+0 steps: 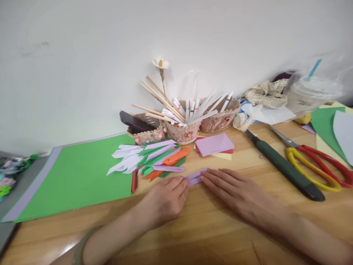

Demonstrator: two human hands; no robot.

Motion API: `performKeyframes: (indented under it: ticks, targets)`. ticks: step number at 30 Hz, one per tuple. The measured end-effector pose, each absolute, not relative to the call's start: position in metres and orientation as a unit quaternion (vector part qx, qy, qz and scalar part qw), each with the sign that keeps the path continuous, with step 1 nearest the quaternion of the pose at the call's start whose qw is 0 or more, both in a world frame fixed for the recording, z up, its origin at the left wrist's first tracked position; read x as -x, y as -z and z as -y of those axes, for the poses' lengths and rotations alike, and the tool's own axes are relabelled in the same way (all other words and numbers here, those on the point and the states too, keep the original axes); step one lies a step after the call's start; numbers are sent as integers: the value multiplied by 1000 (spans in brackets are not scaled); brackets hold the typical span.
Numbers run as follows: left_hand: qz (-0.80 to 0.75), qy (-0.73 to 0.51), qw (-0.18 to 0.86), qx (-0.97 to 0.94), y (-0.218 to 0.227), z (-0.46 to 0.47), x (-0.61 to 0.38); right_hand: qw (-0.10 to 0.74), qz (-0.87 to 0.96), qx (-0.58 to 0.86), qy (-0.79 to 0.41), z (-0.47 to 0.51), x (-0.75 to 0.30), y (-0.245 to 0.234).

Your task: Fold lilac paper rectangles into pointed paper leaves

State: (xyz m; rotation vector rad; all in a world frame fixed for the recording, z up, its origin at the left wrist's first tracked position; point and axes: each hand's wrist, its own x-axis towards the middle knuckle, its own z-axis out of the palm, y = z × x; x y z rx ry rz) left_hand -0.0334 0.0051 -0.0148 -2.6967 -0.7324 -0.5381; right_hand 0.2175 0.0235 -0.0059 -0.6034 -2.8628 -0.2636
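Observation:
A small piece of purple paper [195, 178], folded into a narrow strip, lies on the wooden table between my hands. Its left end is pinched by the curled fingers of my left hand [168, 197]. Stretched out flat, the fingers of my right hand [234, 189] press down on its right end. Just beyond my left hand is a pile of folded paper strips [154, 158] in white, green, purple and orange. A short stack of paper rectangles [215, 144], purple on top with red and yellow below, lies behind the strip.
Green paper sheets [82, 176] cover the table's left side. Decorated baskets [183, 133] with sticks and markers stand by the wall. At right lie a dark green cutter [286, 167], scissors [317, 158], lace ribbon [266, 94] and a plastic cup [311, 92].

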Motion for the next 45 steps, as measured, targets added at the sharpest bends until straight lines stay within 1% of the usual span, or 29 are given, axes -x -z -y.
performKeyframes:
  ticks: [4,9,13,18,21,25,27,35,39,45]
  targets:
    - [243,212,132,938,15,-3,31,110,967,206,102,-22,-216,8]
    - [234,220,94,942,17,6,24,119,973,186,67,-20,-216,2]
    - [270,210,87,936,21,12,17,131,973,183,50,-23,-213,1]
    - [313,224,87,919,22,12,10,150,971,174,57,-26,-211,6]
    - [351,241,36,904,19,12,8,150,970,187,28,-27,-210,5]
    - [411,288,-77,862,16,9,8,127,955,254,-86,-31,-208,2]
    - [433,299,-112,843,16,8,9,119,945,276,-128,-35,-206,1]
    - [531,232,-189,793,15,7,10,114,938,284,-161,-44,-200,1]
    - [541,209,-191,792,13,6,9,122,932,298,-166,-44,-198,4]
    - [524,186,-133,821,14,6,9,131,930,305,-155,-44,-196,10]
